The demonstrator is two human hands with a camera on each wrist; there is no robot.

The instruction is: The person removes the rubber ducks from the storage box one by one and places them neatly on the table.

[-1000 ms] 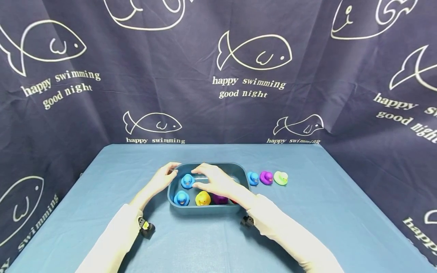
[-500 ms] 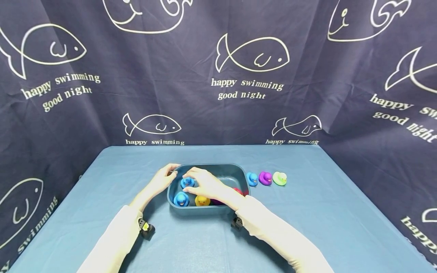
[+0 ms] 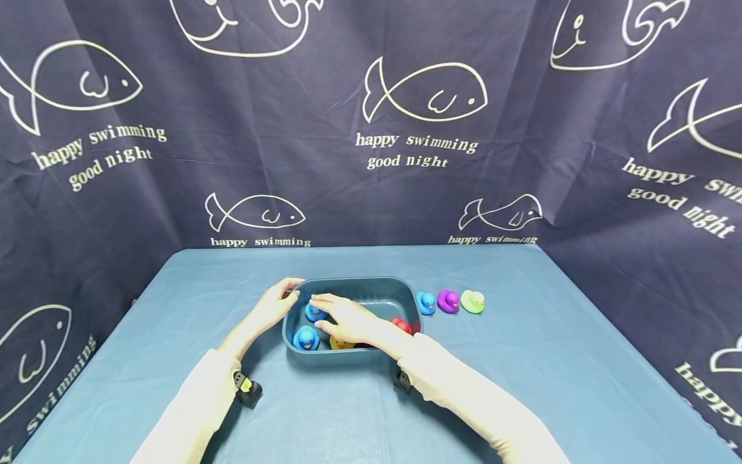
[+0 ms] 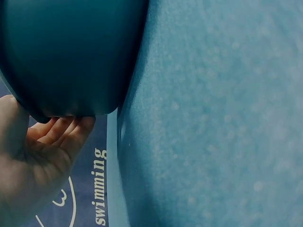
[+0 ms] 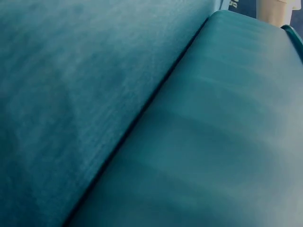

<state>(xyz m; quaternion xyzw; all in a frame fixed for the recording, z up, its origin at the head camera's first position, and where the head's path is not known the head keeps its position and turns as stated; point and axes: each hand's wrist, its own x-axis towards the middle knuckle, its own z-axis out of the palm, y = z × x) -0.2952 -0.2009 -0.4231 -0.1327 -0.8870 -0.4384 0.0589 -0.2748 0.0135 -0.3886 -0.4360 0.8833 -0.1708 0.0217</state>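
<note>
My left hand [image 3: 274, 305] grips the left end of a dark teal plastic tub [image 3: 348, 359], thumb near the rim and fingers against its end wall in the left wrist view. Inside the tub, my right hand [image 3: 350, 320] has its fingers and thumb around a blue rubber duck [image 3: 315, 313] at the back left. Part of that duck is covered by the fingers. In front sit another blue rubber duck [image 3: 306, 338] and a yellow rubber duck [image 3: 341, 343], partly hidden. A red rubber duck [image 3: 401, 325] shows at the right end beside my wrist.
On the blue tabletop [image 3: 324, 412], right of the tub, a blue duck [image 3: 426, 303], a purple duck [image 3: 448, 301] and a pale green duck [image 3: 472, 301] stand in a row. A dark fish-print cloth [image 3: 336, 180] hangs behind and at both sides.
My right hand has moved left and then down onto the back blue duck, uncovering the red duck and covering the purple one in the tub. The left hand stays on the tub.
</note>
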